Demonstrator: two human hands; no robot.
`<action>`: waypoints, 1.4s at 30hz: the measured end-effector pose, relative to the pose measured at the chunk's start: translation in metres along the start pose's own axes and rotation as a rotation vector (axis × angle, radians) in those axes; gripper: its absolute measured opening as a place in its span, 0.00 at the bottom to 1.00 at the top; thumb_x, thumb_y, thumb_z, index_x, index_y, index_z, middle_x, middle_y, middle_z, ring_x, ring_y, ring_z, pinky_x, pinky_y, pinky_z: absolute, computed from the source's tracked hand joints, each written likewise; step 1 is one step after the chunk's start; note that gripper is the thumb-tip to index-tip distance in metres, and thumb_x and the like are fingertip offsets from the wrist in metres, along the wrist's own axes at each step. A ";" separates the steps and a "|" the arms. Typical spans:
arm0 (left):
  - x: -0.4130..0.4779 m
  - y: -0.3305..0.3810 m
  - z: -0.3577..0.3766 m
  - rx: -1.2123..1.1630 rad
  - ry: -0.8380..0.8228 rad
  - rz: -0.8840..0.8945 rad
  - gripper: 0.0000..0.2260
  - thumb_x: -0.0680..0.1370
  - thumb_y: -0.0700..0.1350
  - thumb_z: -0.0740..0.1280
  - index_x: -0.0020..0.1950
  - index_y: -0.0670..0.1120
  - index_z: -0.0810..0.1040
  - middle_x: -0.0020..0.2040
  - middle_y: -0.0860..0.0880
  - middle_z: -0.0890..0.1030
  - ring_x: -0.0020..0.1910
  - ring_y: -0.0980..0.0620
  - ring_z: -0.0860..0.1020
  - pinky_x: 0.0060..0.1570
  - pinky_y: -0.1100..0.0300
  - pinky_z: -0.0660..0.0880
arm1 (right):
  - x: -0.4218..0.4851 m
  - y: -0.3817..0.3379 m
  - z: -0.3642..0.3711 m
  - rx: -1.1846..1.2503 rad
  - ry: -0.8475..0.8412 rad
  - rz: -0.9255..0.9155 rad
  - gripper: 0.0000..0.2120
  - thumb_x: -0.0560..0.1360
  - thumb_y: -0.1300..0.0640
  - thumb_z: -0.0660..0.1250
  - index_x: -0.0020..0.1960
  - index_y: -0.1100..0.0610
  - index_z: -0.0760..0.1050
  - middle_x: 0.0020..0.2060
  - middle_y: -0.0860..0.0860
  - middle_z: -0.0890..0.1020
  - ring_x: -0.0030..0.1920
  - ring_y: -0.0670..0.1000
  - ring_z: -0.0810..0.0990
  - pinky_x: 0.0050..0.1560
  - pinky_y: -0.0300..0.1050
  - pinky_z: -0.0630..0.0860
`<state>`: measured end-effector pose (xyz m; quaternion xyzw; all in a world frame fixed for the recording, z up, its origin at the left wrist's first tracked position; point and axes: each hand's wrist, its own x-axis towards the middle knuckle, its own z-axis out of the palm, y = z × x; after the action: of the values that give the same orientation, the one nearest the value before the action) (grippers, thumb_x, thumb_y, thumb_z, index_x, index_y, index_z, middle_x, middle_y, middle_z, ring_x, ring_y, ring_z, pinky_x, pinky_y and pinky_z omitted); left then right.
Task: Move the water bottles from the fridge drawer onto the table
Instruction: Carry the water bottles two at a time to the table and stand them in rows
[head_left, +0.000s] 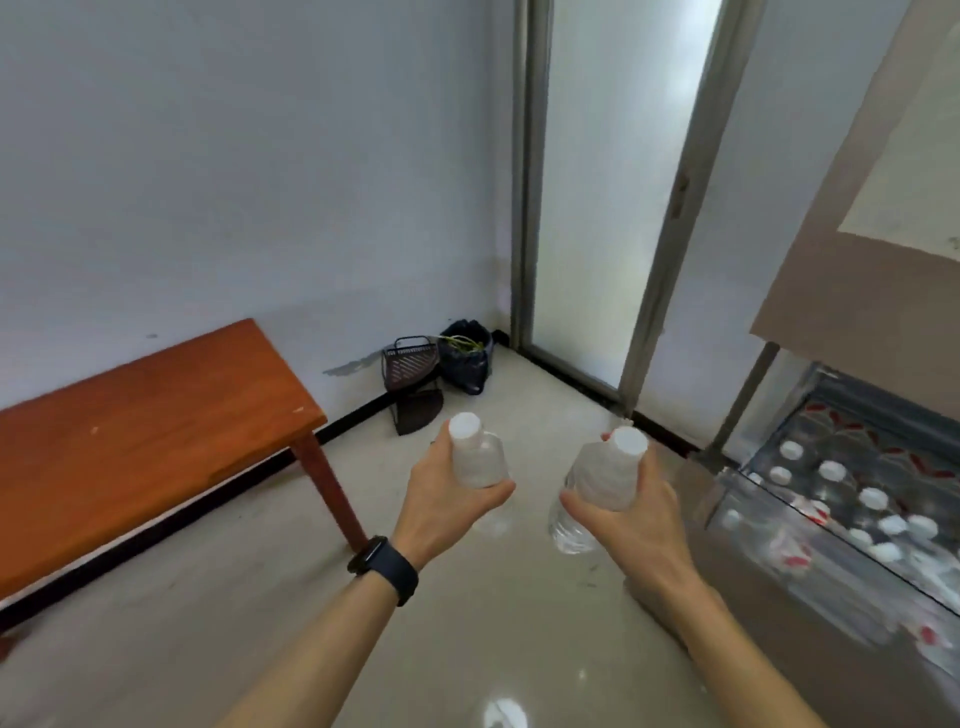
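Note:
My left hand (441, 512) grips a clear water bottle (475, 454) with a white cap, held upright over the floor. In my right hand (631, 512) is a second clear water bottle (597, 483), tilted, white cap up. Both hands are in mid-air between the table and the fridge. The low brown wooden table (140, 431) stands to the left against the wall, its top bare. At the right, the open fridge drawer (727, 499) holds several more white-capped bottles (872, 498).
The fridge body (852, 218) rises at the right above the drawer. A frosted glass door with a metal frame (602, 208) is straight ahead. A dark basket (410, 364) and a dark bag (467, 358) sit in the far corner. Pale tiled floor lies below my hands.

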<state>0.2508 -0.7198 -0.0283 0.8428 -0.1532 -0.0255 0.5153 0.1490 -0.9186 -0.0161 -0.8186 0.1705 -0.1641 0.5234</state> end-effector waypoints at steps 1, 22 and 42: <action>-0.012 -0.014 -0.027 0.004 0.047 -0.037 0.30 0.67 0.53 0.80 0.64 0.58 0.69 0.55 0.59 0.77 0.53 0.58 0.77 0.51 0.60 0.75 | -0.006 -0.009 0.025 -0.015 -0.058 -0.018 0.30 0.66 0.48 0.80 0.61 0.43 0.67 0.50 0.42 0.78 0.48 0.42 0.78 0.43 0.39 0.75; -0.265 -0.268 -0.531 0.150 0.604 -0.383 0.29 0.69 0.51 0.79 0.64 0.55 0.67 0.52 0.57 0.77 0.51 0.59 0.76 0.46 0.63 0.73 | -0.206 -0.214 0.515 0.006 -0.727 -0.200 0.31 0.67 0.53 0.79 0.58 0.38 0.62 0.51 0.40 0.76 0.50 0.40 0.76 0.44 0.34 0.71; -0.109 -0.455 -0.737 0.194 0.675 -0.608 0.29 0.68 0.51 0.79 0.63 0.55 0.68 0.53 0.57 0.78 0.53 0.55 0.78 0.50 0.60 0.75 | -0.078 -0.284 0.853 -0.048 -0.810 -0.103 0.34 0.69 0.50 0.77 0.67 0.49 0.63 0.50 0.44 0.78 0.47 0.45 0.80 0.39 0.41 0.76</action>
<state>0.4004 0.1375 -0.0952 0.8550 0.2753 0.1147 0.4244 0.4917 -0.0882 -0.1038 -0.8365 -0.0867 0.1497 0.5199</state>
